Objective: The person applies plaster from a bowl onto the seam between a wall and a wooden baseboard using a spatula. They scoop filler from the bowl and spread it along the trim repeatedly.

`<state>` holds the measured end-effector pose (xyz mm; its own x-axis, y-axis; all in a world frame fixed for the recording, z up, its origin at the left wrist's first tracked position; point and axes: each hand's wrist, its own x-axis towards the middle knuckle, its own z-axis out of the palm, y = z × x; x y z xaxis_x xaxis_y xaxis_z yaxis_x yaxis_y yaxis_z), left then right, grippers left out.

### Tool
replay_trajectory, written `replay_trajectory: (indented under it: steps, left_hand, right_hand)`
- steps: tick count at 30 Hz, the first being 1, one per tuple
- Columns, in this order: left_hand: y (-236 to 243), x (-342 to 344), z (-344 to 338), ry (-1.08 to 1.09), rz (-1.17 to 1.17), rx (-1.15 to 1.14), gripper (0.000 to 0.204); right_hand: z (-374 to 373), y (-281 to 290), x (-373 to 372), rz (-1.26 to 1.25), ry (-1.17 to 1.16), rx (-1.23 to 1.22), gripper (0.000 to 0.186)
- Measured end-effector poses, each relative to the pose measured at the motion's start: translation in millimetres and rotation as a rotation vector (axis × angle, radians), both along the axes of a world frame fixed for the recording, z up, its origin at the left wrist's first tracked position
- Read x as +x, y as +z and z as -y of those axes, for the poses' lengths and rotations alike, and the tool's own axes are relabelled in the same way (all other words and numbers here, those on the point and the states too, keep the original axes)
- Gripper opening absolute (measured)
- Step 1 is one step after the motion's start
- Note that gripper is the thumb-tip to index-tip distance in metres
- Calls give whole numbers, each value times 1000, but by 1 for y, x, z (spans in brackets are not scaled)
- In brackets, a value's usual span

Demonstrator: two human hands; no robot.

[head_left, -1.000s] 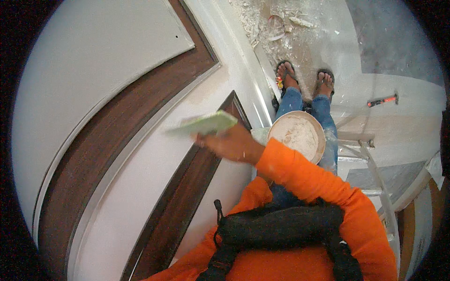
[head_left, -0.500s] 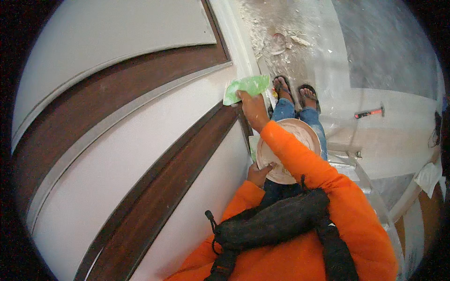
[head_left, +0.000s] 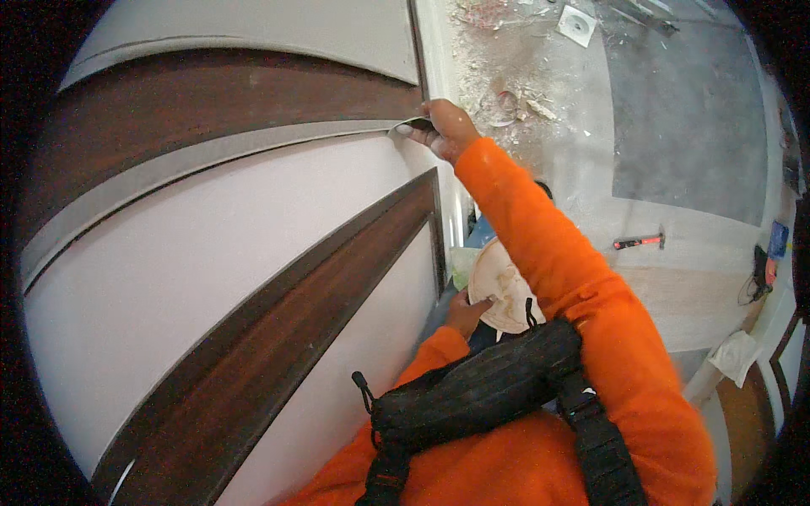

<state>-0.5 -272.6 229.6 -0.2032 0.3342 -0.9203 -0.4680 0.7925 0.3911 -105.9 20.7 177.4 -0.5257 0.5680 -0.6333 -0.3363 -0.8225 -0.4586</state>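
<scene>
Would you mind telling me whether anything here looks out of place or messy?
Yes: pale, crumbly debris is scattered over the floor beside the wall, perhaps spilled or chipped off. A red-handled hammer also lies loose on the floor, out on the right, looking set aside.

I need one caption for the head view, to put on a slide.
Left hand gripping a bowl of pale mix, right hand at the white wall with dark trim.
</scene>
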Motion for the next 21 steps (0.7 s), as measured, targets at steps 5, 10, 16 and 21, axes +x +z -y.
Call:
replay_trajectory:
  steps: [5, 10, 16, 21]
  left_hand:
    - [-7, 1, 10, 28, 3, 36, 42]
    - [-9, 0, 14, 31, 51, -77, 43]
    - [-22, -5, 33, -196, -11, -80, 41]
    - [-7, 1, 17, -11, 25, -19, 39]
  right_hand:
    - [28, -21, 35, -295, -408, -477, 24]
    - [71, -38, 56, 78, -227, 43, 27]
    - [86, -82, 25, 470, -7, 209, 26]
    - [78, -33, 21, 341, -42, 199, 18]
